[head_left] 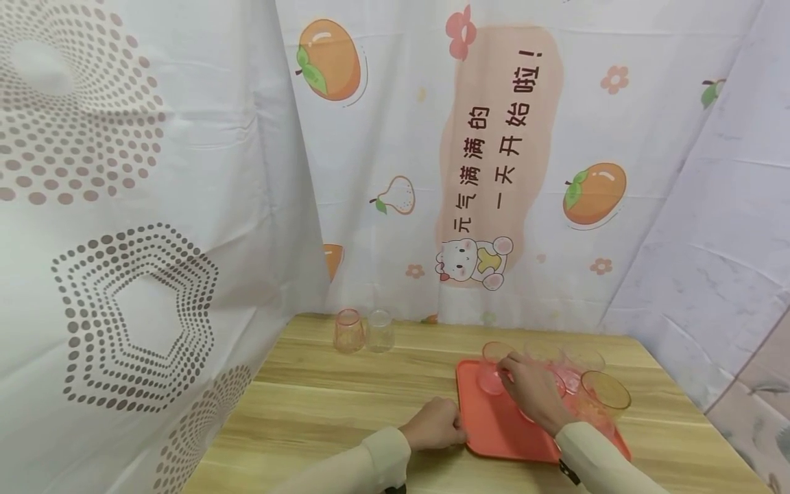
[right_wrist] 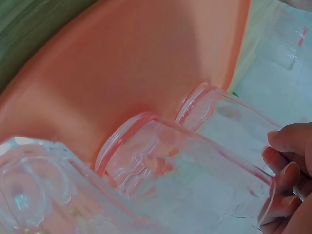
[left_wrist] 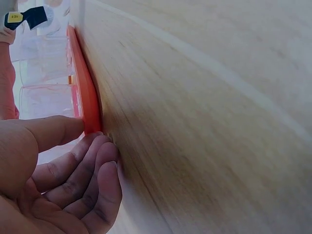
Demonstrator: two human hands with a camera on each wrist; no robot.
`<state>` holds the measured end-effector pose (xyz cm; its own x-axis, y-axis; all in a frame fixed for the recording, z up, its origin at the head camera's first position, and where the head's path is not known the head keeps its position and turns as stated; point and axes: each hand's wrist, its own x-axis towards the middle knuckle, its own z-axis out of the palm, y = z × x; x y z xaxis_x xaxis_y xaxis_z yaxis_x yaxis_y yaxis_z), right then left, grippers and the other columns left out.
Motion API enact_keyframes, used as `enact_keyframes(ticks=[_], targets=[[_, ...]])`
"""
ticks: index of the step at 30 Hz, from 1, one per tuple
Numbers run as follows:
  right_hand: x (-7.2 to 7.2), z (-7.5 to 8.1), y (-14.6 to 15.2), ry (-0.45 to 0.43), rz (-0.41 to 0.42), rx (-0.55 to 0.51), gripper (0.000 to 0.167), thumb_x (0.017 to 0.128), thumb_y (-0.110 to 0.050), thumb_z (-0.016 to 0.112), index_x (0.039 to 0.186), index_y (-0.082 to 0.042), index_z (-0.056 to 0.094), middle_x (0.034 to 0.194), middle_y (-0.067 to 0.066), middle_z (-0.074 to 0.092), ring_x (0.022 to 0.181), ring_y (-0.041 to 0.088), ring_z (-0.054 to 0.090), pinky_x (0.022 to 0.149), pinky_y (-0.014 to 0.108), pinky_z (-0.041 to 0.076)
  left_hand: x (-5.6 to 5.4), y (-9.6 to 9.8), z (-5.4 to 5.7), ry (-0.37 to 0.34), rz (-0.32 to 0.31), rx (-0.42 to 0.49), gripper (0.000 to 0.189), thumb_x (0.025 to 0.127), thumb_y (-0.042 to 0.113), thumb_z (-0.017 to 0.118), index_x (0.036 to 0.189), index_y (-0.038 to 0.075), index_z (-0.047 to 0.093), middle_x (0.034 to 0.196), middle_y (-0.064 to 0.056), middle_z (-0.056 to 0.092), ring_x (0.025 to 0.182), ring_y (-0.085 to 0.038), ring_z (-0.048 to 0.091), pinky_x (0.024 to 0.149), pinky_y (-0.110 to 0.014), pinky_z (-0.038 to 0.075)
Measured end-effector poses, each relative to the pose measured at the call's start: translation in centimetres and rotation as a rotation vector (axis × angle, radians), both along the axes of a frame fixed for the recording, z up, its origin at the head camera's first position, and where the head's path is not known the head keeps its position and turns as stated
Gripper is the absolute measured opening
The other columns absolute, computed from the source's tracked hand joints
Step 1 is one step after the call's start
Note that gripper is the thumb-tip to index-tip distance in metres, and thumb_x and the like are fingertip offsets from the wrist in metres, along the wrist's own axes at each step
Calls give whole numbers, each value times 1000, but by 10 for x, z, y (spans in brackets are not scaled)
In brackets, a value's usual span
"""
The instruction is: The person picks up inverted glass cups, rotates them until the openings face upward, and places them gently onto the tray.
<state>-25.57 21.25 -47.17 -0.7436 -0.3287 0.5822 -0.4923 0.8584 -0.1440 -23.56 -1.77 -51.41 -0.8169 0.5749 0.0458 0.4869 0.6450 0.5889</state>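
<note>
My left hand [head_left: 435,424] is at the near left side of the orange-red tray [head_left: 506,439]. In the left wrist view its thumb presses the rim and curled fingers [left_wrist: 105,170] touch from below, pinching the tray edge. Over the tray, my right hand [head_left: 533,387] reaches among the clear cups, fingers bent at the rim of a pink-tinted cup [head_left: 492,381]. In the right wrist view its thumb and fingertips [right_wrist: 279,158] pinch at the upper end of this cup [right_wrist: 229,117], whose base is on the tray. Another pink cup [right_wrist: 195,170] stands nearer the camera.
Several more clear cups crowd the tray's right half, among them an amber-rimmed cup [head_left: 606,391]. At the table's back left stand a pink cup [head_left: 349,333] and a colourless cup [head_left: 380,333]. Printed curtains [head_left: 382,261] border the wooden table [head_left: 345,391].
</note>
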Motion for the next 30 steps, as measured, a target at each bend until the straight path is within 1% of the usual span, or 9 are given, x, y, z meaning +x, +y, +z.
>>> enact_keyframes(ticks=[3,7,14,22,26,30], targets=[[-3,0,2,-6,-6,-1,15,80,0,84,89,-9,76,84,-4,63,66,11,59,53,25,46,1,0,2,-7,7,-8,50,88,16,79,49,17,47,42,15,33,38,2,28,39,-17,22],[-6,0,3,-23,-31,4,14,81,-1,84,90,-9,76,84,-4,62,66,12,60,50,25,44,1,0,4,-14,12,-11,51,88,16,79,49,17,47,42,15,33,38,2,27,39,-17,22],[-8,2,3,-58,-66,2,14,81,-2,83,90,-9,75,82,-3,61,65,12,58,49,26,44,3,0,6,-46,24,-11,49,89,17,79,50,17,49,42,15,36,38,1,30,39,-18,23],[-12,1,7,-37,-84,8,14,79,0,82,87,-9,75,81,-1,63,66,15,63,52,31,49,5,1,5,-41,25,-7,52,89,18,79,50,18,46,42,14,34,38,1,29,39,-18,22],[-14,2,8,-51,-99,13,12,80,-1,80,87,-9,74,81,-1,63,66,17,63,52,32,48,5,1,5,-35,23,-6,52,90,18,79,50,18,46,43,15,34,39,1,29,39,-17,22],[-14,2,8,-64,-104,19,13,80,-3,82,90,-7,75,84,2,64,65,18,62,52,33,48,5,1,4,-34,22,-2,52,89,18,79,50,18,46,42,15,34,38,1,28,39,-18,21]])
